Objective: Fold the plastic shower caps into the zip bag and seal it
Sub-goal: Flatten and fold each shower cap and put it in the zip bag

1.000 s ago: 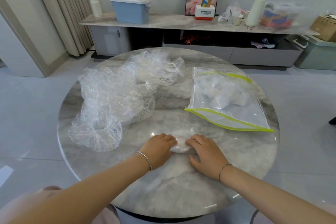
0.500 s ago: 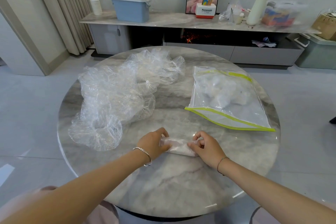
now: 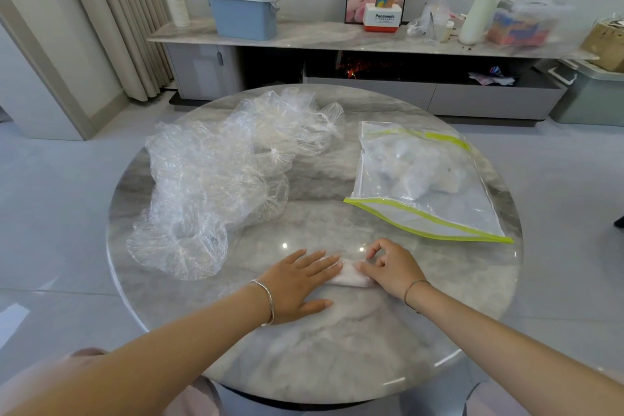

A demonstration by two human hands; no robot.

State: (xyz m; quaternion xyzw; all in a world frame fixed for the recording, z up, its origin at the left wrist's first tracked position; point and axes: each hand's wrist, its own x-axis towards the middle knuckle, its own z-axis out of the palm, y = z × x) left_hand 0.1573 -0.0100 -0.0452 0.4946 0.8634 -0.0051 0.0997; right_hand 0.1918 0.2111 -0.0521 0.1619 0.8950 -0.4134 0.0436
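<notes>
The round marble desk carries everything for this job, and judging by how things lie, the task is partway through.

The biggest item is the pile of loose shower caps, crumpled clear film heaped over the left half of the desk. None of these are folded, so most of the work looks undone; I cannot count how many caps are in the heap.

To the right lies the zip bag, flat on the desk and well apart from the pile, with its yellow-green zip strip along the near edge. It is the only container in play. Inside, toward its far end, sits a whitish wad of folded caps, so some have already gone in. Whether the zip is pressed closed cannot be told, but sealing comes last.

Near the front edge, between pile and bag, lies 1 folded cap, rolled into a small strip. The left hand lies flat with fingers straight, pressing its left end down. The right hand has its fingers curled onto the right end, seemingly pinching the film. This cap looks almost ready for the bag.
</notes>
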